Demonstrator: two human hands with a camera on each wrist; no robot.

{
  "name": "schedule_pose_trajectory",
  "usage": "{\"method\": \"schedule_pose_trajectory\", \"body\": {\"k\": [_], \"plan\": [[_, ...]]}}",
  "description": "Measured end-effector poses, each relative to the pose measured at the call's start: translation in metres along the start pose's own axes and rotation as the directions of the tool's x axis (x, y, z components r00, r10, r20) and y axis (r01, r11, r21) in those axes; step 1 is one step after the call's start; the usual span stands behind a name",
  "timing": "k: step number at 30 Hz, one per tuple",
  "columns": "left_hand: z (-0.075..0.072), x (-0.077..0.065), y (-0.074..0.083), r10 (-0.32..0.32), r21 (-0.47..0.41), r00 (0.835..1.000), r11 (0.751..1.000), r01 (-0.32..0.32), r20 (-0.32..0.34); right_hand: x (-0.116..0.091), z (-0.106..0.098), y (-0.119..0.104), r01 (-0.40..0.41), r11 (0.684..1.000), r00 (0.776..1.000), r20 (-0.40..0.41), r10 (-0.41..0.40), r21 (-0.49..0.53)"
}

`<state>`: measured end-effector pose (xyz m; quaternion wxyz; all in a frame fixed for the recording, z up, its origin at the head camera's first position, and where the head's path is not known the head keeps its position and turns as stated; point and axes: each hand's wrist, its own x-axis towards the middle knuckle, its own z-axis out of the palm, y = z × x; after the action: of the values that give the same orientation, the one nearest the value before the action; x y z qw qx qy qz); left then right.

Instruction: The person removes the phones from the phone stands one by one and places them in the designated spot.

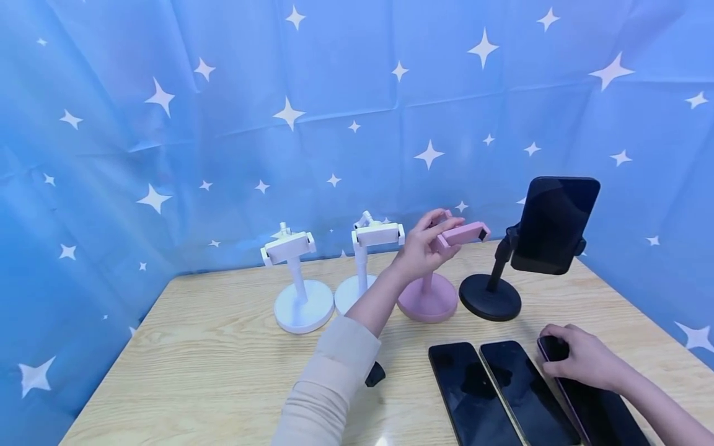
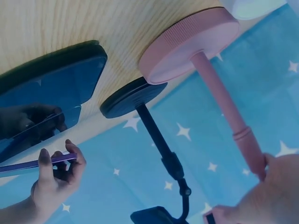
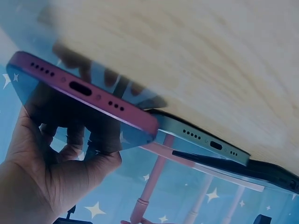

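My left hand [image 1: 421,251] grips the upper part of a pink phone stand [image 1: 428,302], its fingers around the joint by the clamp. That stand's round base is on the table, and the left wrist view shows its ribbed rim and stem [image 2: 219,95]. At the right, my right hand [image 1: 586,356] holds a dark phone with a purple edge [image 1: 605,412], thumb on one long side and fingers on the other. The right wrist view shows the phone's port end [image 3: 79,88] close up. Two more dark phones, one in the middle [image 1: 530,393] and one at left [image 1: 474,396], lie beside it.
Behind the right hand stands a black phone stand [image 1: 491,300] with a black phone [image 1: 555,226] upright in its clamp. Two white phone stands, one far left [image 1: 304,310] and one nearer [image 1: 347,292], are left of the pink one. A blue star-patterned curtain [image 1: 234,136] closes off the back.
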<state>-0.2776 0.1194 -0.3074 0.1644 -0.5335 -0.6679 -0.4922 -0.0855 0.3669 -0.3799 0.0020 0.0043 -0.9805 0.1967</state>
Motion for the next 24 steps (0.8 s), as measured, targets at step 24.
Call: {"method": "schedule_pose_trajectory", "body": {"k": [24], "plan": [[-0.022, -0.010, 0.029, -0.294, -0.435, 0.941, 0.835, 0.338, 0.167, 0.016, 0.005, 0.008, 0.084, 0.996, 0.996, 0.013, -0.083, -0.015]]}}
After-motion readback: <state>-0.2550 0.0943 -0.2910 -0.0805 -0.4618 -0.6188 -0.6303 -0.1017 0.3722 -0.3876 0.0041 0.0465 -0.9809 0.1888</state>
